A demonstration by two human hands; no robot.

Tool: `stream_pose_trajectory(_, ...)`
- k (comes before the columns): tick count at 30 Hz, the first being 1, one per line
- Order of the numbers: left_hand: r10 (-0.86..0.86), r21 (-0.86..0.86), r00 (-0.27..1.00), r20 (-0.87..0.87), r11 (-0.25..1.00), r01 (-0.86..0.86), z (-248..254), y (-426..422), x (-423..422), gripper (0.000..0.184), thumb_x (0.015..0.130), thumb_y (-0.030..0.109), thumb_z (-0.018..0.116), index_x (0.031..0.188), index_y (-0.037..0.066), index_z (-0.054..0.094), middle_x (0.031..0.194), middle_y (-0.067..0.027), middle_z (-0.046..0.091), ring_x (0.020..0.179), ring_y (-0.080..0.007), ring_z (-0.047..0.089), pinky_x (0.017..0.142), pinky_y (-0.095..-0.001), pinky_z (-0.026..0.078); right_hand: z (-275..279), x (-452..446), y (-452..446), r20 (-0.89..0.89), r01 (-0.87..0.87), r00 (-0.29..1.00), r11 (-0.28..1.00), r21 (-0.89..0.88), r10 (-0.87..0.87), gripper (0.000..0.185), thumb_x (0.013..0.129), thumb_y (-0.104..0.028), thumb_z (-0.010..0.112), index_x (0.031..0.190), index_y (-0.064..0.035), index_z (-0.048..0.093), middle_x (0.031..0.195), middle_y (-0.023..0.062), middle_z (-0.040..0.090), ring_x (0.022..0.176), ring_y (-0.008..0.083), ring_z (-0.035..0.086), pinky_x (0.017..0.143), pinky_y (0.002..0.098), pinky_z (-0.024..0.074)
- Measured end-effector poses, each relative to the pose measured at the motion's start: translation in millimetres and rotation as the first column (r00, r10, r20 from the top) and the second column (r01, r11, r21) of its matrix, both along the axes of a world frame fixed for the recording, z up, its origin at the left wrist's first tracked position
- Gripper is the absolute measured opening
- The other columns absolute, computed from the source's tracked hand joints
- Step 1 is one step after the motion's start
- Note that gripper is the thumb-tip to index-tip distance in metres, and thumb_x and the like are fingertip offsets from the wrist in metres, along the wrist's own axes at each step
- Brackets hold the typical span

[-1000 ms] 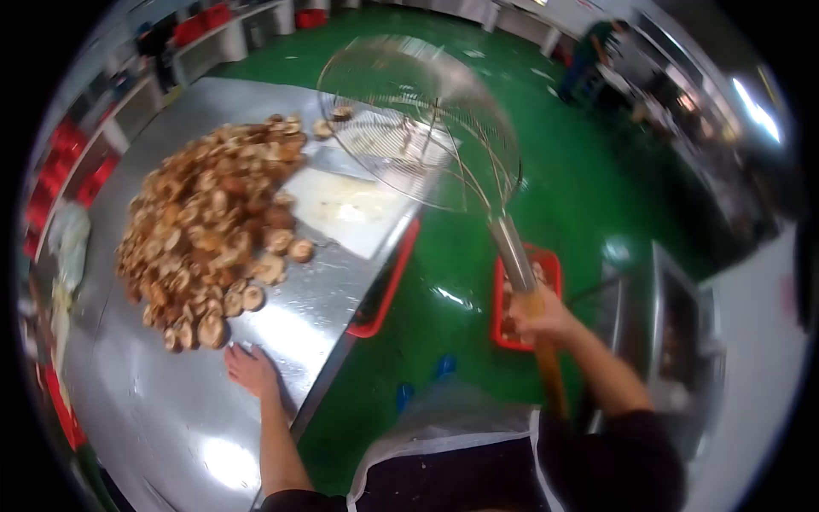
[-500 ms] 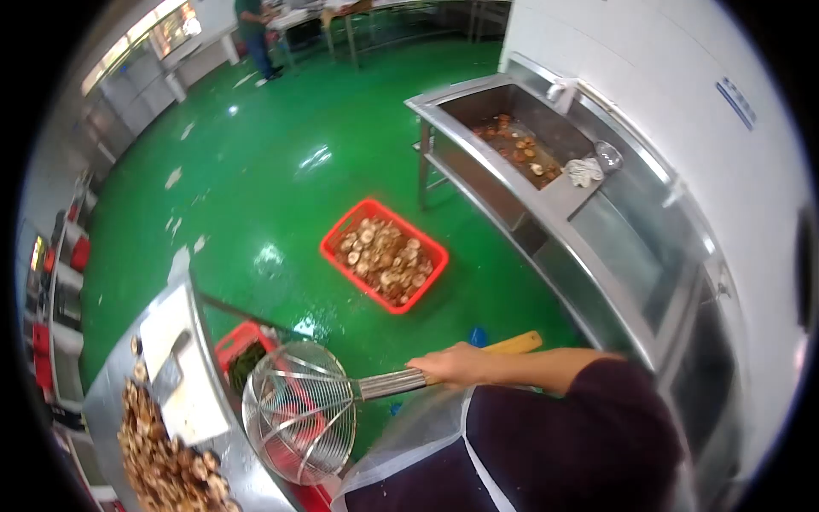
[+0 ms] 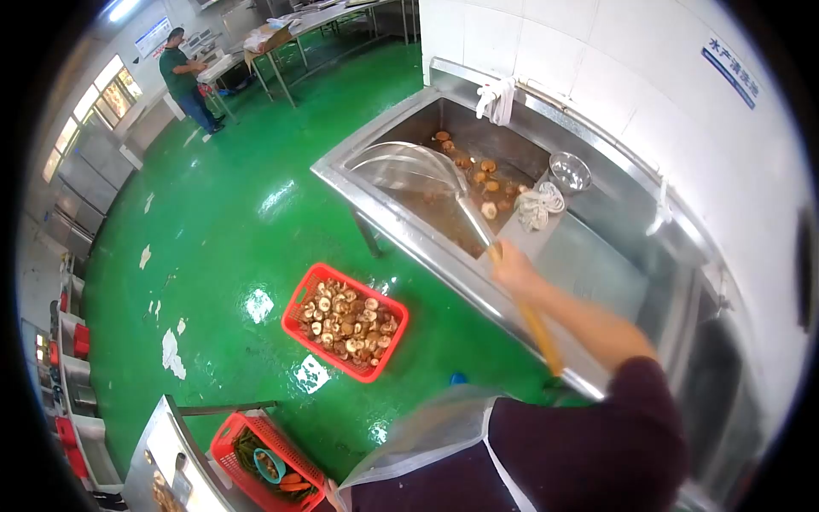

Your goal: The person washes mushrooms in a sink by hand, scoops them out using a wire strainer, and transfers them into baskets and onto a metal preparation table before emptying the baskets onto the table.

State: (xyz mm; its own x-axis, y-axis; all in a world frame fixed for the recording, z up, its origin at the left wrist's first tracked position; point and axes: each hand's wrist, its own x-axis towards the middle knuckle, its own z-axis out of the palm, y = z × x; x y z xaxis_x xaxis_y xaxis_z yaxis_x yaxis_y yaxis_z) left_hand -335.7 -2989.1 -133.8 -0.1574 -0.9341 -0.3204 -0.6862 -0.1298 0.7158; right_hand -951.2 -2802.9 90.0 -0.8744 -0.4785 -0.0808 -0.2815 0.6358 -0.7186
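My right hand is closed round the handle of a large wire skimmer, where its metal shaft meets the yellowish wooden grip. The skimmer's round mesh head lies over the left part of a steel sink, its outline blurred. Brown mushrooms float in the sink's murky water, to the right of the mesh. Only a sliver of my left hand shows at the bottom edge, beside a red basket of green vegetables, carrots and a small teal basket. Its fingers are hidden.
A red crate full of mushrooms stands on the wet green floor. A metal bowl and a crumpled cloth sit on the sink's divider. A steel table is at lower left. Another person stands at a far table.
My right hand has swung the skimmer from beside the lower-left table up to the sink. The view has turned, showing more of the sink and the far person.
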Motion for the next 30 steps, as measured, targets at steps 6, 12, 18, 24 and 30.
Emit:
stream_pose_trajectory(6, -0.220, -0.002, 0.973, -0.074, 0.975, 0.220, 18, -67, -103, 0.038, 0.087, 0.016, 0.049, 0.119, -0.003, 0.043, 0.118, -0.0168, 0.047, 0.108, -0.0249, 0.047, 0.092, -0.0321, 0.037, -83, -144, -69, 0.282, 0.503, 0.829, 0.865, 0.003, -0.483, 0.035, 0.068, -0.011, 0.057, 0.097, 0.0068, 0.049, 0.087, 0.0222, 0.059, 0.080, 0.0344, 0.059, 0.072, 0.0393, 0.0463)
stream_pose_trajectory(12, -0.126, 0.216, 0.980, -0.153, 0.963, 0.158, -13, -149, -224, 0.035, 0.089, 0.015, 0.049, 0.115, -0.008, 0.045, 0.111, -0.0154, 0.054, 0.102, -0.0208, 0.052, 0.090, -0.0301, 0.039, -145, -262, -123, 0.463, 0.712, 0.616, 0.701, 0.019, -0.638, 0.023, 0.064, -0.004, 0.060, 0.084, 0.0068, 0.057, 0.077, 0.0177, 0.060, 0.073, 0.0278, 0.060, 0.067, 0.0359, 0.0462)
stream_pose_trajectory(18, -0.397, -0.024, 0.836, -0.379, 0.907, 0.420, 34, -268, -479, 0.027, 0.089, 0.007, 0.045, 0.112, -0.006, 0.049, 0.110, -0.0144, 0.054, 0.104, -0.0214, 0.050, 0.090, -0.0307, 0.039, -189, -354, -206, 0.432, 0.474, 0.757, 0.867, 0.153, -0.491, 0.031, 0.067, -0.007, 0.060, 0.093, 0.0091, 0.052, 0.087, 0.0218, 0.059, 0.081, 0.0316, 0.059, 0.071, 0.0382, 0.0457)
stream_pose_trajectory(24, -0.603, -0.456, 0.676, -0.423, 0.787, 0.416, 92, -316, -656, 0.021, 0.085, -0.004, 0.041, 0.100, -0.003, 0.056, 0.099, -0.0130, 0.058, 0.093, -0.0220, 0.054, 0.083, -0.0308, 0.042, -72, -240, -129, 0.250, -0.017, 0.954, 0.802, 0.597, -0.166, 0.038, 0.069, -0.003, 0.050, 0.104, 0.0037, 0.036, 0.088, 0.0305, 0.055, 0.085, 0.0435, 0.054, 0.074, 0.0453, 0.0440)
stream_pose_trajectory(30, -0.791, -0.511, 0.396, -0.467, 0.607, 0.608, 110, -304, -851, 0.023, 0.085, -0.005, 0.042, 0.101, 0.000, 0.057, 0.099, -0.0101, 0.058, 0.094, -0.0200, 0.055, 0.085, -0.0278, 0.041, 16, -228, -80, 0.326, -0.096, 0.926, 0.718, 0.689, -0.189, 0.044, 0.068, -0.003, 0.053, 0.108, -0.0014, 0.037, 0.085, 0.0250, 0.056, 0.081, 0.0417, 0.055, 0.069, 0.0478, 0.0436)
